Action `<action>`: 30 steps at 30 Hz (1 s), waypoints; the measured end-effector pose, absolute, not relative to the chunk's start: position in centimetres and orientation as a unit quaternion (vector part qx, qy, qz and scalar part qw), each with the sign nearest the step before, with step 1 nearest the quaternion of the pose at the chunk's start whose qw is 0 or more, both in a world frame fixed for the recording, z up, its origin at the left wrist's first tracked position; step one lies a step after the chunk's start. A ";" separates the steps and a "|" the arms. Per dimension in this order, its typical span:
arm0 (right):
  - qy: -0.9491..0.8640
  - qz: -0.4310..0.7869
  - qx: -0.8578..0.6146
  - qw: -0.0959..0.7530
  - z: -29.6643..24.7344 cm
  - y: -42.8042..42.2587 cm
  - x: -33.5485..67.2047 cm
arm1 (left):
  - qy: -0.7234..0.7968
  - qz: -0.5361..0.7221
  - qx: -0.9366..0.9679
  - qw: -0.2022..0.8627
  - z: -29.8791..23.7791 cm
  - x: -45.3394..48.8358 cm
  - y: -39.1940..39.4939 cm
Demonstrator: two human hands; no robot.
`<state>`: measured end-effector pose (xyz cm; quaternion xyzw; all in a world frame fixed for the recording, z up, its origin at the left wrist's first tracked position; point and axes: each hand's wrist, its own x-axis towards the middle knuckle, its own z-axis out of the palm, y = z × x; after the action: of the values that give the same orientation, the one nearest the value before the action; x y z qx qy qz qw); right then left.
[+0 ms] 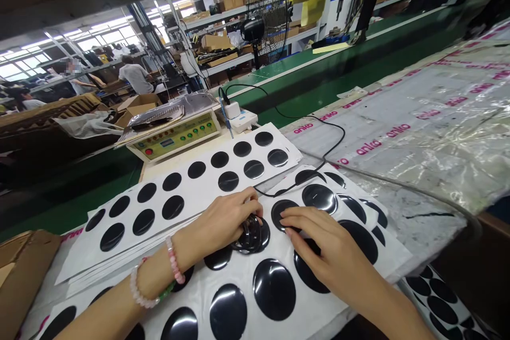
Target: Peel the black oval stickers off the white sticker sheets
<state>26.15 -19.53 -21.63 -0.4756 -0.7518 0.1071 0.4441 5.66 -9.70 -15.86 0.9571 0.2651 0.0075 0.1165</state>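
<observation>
In the head view, my left hand (233,215) curls its fingers around a clear-edged, glossy black round piece (247,238). That piece sits just above a white sheet (243,268) printed or set with rows of shiny black discs. To the right, my right hand (324,236) has its thumb and fingertips at the edge of a duller black disc (279,211) with a visible rim, lying on the sheet. Whether this disc is lifted at all is hard to see. Large glossy black discs (274,289) lie between and below my hands.
Behind is a stack of similar sheets (207,191). A control box (175,135) with green buttons stands beyond, beside a power strip (244,119). A black cable (338,138) crosses the plastic-covered table (418,111). A cardboard box (27,271) is at left; people work far back.
</observation>
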 end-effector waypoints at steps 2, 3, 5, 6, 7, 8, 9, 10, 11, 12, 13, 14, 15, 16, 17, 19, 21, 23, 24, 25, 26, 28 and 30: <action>-0.749 0.107 -0.481 0.443 -21.7 -19.7 25.9 | 0.261 0.004 0.957 0.123 -15.8 5.6 -9.8; -0.748 0.105 -0.483 0.443 -21.8 -19.7 25.8 | 0.262 0.004 0.957 0.122 -15.8 5.5 -9.9; -0.749 0.103 -0.485 0.440 -21.9 -19.8 25.6 | 0.270 0.009 0.956 0.114 -15.9 5.3 -10.2; -0.750 0.102 -0.485 0.438 -21.9 -19.9 25.5 | 0.270 0.010 0.957 0.107 -16.0 5.1 -10.3; -0.752 0.099 -0.484 0.437 -21.9 -19.9 25.4 | 0.263 0.009 0.960 0.097 -16.1 4.9 -10.4; -0.752 0.095 -0.485 0.436 -21.9 -19.9 25.4 | 0.249 0.007 0.964 0.088 -16.2 4.8 -10.5; -0.752 0.092 -0.486 0.436 -21.8 -19.9 25.3 | 0.230 0.005 0.970 0.081 -16.3 4.6 -10.6; -0.751 0.092 -0.487 0.436 -21.8 -19.9 25.2 | 0.209 0.006 0.975 0.077 -16.4 4.5 -10.7; -0.750 0.095 -0.488 0.435 -21.8 -19.9 25.1 | 0.191 0.010 0.978 0.078 -16.5 4.3 -10.7; -0.751 0.097 -0.489 0.434 -21.7 -20.0 25.0 | 0.181 0.019 0.980 0.084 -16.6 4.2 -10.8; -0.752 0.099 -0.488 0.432 -21.7 -20.0 24.9 | 0.179 0.029 0.979 0.094 -16.6 4.2 -10.8; -0.754 0.098 -0.487 0.431 -21.7 -20.0 24.8 | 0.184 0.038 0.977 0.104 -16.6 4.2 -10.8; -0.755 0.097 -0.486 0.429 -21.7 -20.0 24.7 | 0.190 0.044 0.974 0.114 -16.6 4.2 -10.8; -0.756 0.095 -0.484 0.429 -21.7 -20.1 24.6 | 0.197 0.048 0.971 0.123 -16.6 4.2 -10.8; -0.756 0.092 -0.483 0.431 -21.7 -20.1 24.5 | 0.202 0.048 0.969 0.131 -16.5 4.2 -10.8; -0.755 0.092 -0.482 0.435 -21.7 -20.2 24.4 | 0.205 0.041 0.967 0.145 -16.4 4.1 -11.0; -0.755 0.092 -0.482 0.435 -21.7 -20.3 24.4 | 0.212 0.034 0.964 0.158 -16.3 3.9 -11.2; -0.760 0.094 -0.481 0.427 -21.7 -20.3 24.4 | 0.224 0.031 0.960 0.167 -16.1 3.8 -11.4; -0.763 0.095 -0.482 0.421 -21.8 -20.3 24.4 | 0.230 0.028 0.957 0.172 -16.0 3.8 -11.4; -0.764 0.096 -0.483 0.416 -21.8 -20.3 24.4 | 0.234 0.024 0.955 0.178 -15.8 3.8 -11.3; -0.765 0.097 -0.486 0.411 -21.8 -20.3 24.5 | 0.235 0.017 0.954 0.187 -15.7 3.9 -11.2; -0.766 0.100 -0.489 0.405 -21.9 -20.3 24.4 | 0.230 0.005 0.951 0.206 -15.3 4.3 -10.7; -0.766 0.100 -0.487 0.407 -21.8 -20.3 24.4 | 0.216 0.003 0.951 0.221 -15.1 4.7 -10.2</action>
<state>24.39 -20.29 -21.82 -0.4872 -0.7659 0.1001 0.4074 4.74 -10.23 -15.10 0.9510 0.2162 0.0030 0.2208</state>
